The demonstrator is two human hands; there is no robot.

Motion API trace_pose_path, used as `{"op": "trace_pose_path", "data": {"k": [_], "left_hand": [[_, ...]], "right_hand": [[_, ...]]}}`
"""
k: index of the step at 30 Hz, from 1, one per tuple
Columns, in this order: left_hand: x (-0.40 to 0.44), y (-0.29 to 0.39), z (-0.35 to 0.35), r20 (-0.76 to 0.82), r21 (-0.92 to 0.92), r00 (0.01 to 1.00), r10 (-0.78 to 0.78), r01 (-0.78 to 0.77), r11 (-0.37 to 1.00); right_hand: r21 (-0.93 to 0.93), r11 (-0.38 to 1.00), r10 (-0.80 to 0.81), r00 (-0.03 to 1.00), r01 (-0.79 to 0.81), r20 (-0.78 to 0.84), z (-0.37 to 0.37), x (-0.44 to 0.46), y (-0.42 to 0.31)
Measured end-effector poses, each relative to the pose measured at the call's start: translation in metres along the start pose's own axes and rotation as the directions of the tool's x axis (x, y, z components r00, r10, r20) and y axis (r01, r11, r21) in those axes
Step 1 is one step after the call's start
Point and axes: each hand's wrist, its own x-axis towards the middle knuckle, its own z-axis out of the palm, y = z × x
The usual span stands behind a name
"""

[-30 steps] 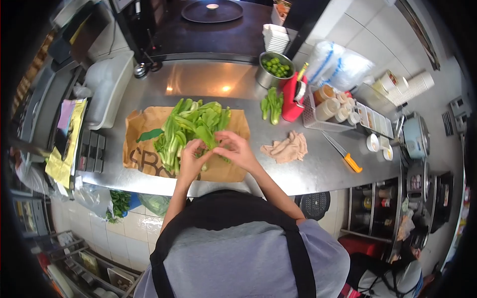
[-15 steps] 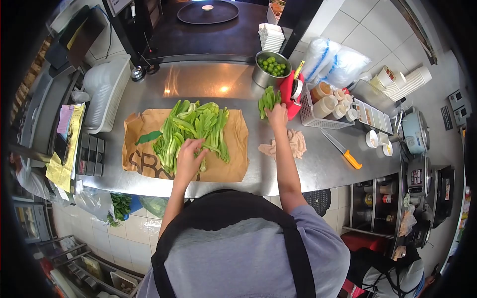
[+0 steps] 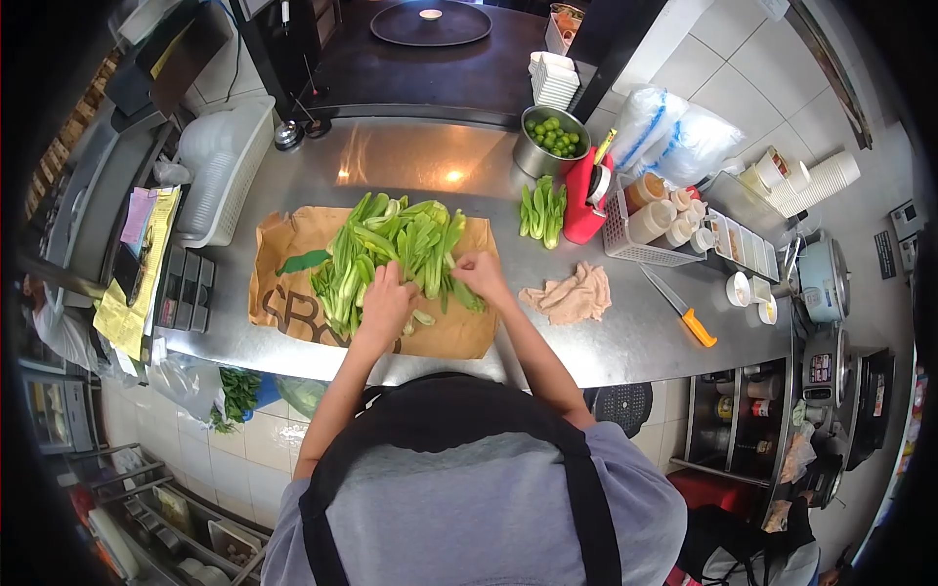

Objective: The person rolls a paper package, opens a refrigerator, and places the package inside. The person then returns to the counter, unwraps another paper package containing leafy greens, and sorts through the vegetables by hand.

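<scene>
The leafy greens (image 3: 376, 249) lie heaped on a flattened brown paper bag (image 3: 459, 337), at the centre-left of the frame, on a steel counter (image 3: 645, 354). The left hand (image 3: 389, 301) is at the lower edge of the heap, its fingers bent and touching the greens; whether it grips a stalk cannot be told. The right hand (image 3: 481, 277) is at the heap's right edge, fingers curled with the tips at the greens; a firm grasp cannot be confirmed. A smaller bunch of greens (image 3: 542, 212) sits right of centre, beside a red holder (image 3: 581, 210) and below a metal pot (image 3: 537, 160) of green fruit. A crumpled cloth (image 3: 570, 295) lies right of the paper bag. Further right are a knife (image 3: 697, 327) with an orange handle and a white basket (image 3: 650, 254) of bottles
</scene>
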Motion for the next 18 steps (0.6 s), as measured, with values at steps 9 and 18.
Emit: {"op": "trace_pose_path", "data": {"k": [9,18], "left_hand": [[0.031,0.024,-0.024,-0.23,-0.147,0.962,0.145,-0.182,0.972],[0.028,0.01,-0.028,0.123,-0.693,0.991,0.049,0.051,0.719]], "right_hand": [[0.434,0.85,0.111,0.906,-0.299,0.408,-0.066,-0.036,-0.032],[0.577,0.72,0.033,0.849,-0.386,0.527,-0.075,-0.034,-0.054]]}}
